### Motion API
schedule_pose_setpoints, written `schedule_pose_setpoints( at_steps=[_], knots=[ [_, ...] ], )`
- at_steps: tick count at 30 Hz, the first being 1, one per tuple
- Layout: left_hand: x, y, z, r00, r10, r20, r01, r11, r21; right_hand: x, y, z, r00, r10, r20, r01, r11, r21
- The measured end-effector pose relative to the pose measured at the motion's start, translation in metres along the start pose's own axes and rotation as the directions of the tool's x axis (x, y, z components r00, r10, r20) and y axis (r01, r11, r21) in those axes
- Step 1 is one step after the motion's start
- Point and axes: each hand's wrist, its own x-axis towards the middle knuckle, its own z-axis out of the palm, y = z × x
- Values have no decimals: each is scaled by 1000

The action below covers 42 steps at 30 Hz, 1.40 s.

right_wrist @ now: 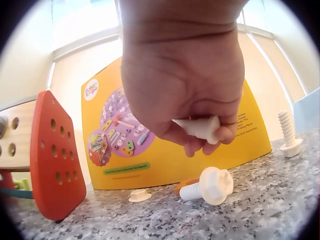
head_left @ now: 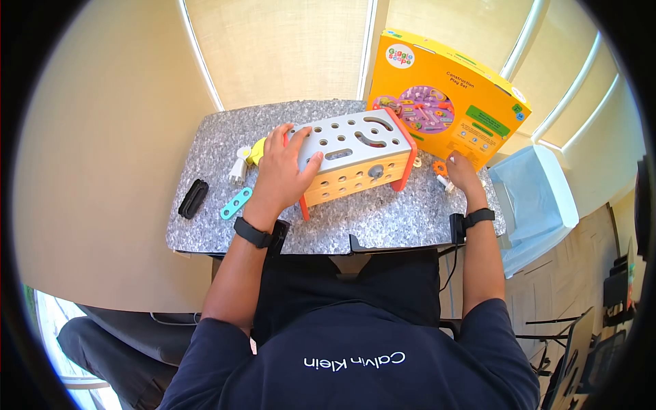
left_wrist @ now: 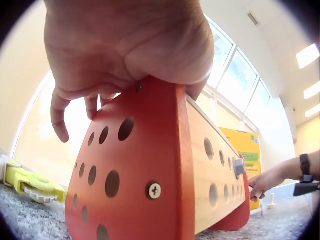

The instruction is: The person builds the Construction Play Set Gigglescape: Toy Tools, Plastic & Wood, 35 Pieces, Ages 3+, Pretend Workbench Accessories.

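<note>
Now a white screw (right_wrist: pixel 200 129) in hand (right_wrist: pixel 185 85).

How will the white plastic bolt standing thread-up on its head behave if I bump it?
The bolt would probably tip if bumped near the top, its tall threaded shaft rising from a short flanged head. It looks like moulded plastic, so likely stiff and light. Once down, it might roll in a curve, the head being wider than the shaft.

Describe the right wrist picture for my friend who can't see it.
A right hand pinches a tapered white piece above a speckled tabletop, where a white bolt lies. Behind is a yellow box; at left, a red panel with holes.
</note>
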Motion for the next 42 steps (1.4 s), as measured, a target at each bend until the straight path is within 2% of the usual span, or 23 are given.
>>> schedule_pose_setpoints(
  at_steps=[1, 3, 4, 6, 10, 12, 13, 15, 18, 22, 25, 27, 31, 33, 34, 36, 37, 39, 41, 42],
  knots=[
    [0, 0, 0, 1000, -3, 2, 3, 1000, -1, -2, 0, 2, 1000, 0, 1, 0, 1000, -1],
    [0, 0, 0, 1000, -4, 0, 4, 1000, -4, -7, -5, 7, 986, -115, -119, 121, 992, 48],
    [0, 0, 0, 1000, -5, -2, 5, 1000, -7, -8, -10, 6, 987, -115, -117, 121, 991, 48],
    [0, -1, 1, 1000, -1, -6, 1, 1000, -8, -10, -20, 2, 968, -229, -99, 233, 972, 25],
    [0, -2, 2, 1000, -9, 6, 9, 1000, -18, -18, -50, -11, 990, -138, -14, 139, 990, 35],
    [0, -1, 1, 1000, -13, 11, 14, 1000, -17, -19, -58, -15, 986, -144, 82, 150, 987, -60],
    [0, -1, 1, 1000, -17, 11, 17, 1000, -14, -22, -66, -20, 986, -145, 83, 150, 987, -60],
    [1, 0, 0, 1000, -20, 15, 21, 1000, -14, -33, -80, -26, 976, -213, 52, 208, 974, 87],
    [0, 0, 0, 1000, -24, 18, 24, 1000, -17, -41, -89, -27, 955, -296, -17, 296, 945, 136],
    [0, 0, 0, 1000, -13, 8, 13, 1000, -24, -44, -92, -29, 963, -268, -4, 267, 959, 90],
    [0, 0, 0, 1000, -13, 6, 13, 1000, -20, -37, -76, -21, 979, -192, -73, 194, 981, 10],
    [0, -2, 2, 1000, -11, 3, 11, 1000, -20, -34, -70, -22, 998, -56, 24, 57, 998, -33],
    [-1, -2, 2, 1000, -6, -5, 6, 1000, -12, -43, -66, -23, 995, -87, -49, 88, 996, 34],
    [0, -2, 2, 1000, -6, -6, 6, 1000, -13, -48, -67, -28, 975, -223, -9, 222, 969, 105],
    [0, -2, 3, 1000, -6, -7, 6, 1000, -14, -51, -69, -31, 975, -221, -6, 221, 970, 105],
    [0, 0, 1, 1000, -9, -1, 9, 1000, -8, -56, -75, -42, 977, -199, 78, 172, 948, 268],
    [1, 0, 0, 1000, -10, 3, 10, 1000, -1, -62, -89, -53, 977, -199, 77, 172, 948, 267],
    [1, 1, 1, 1000, -22, 1, 22, 1000, -10, -74, -118, -75, 975, -96, 199, 33, 954, 297],
    [-1, 5, -1, 999, -32, 0, 32, 999, -17, -87, -140, -87, 974, -146, 175, 95, 958, 269],
    [-2, 11, -5, 998, -62, 19, 60, 991, 121, -90, -145, -89, 969, -194, 155, 154, 959, 237]
  ],
)
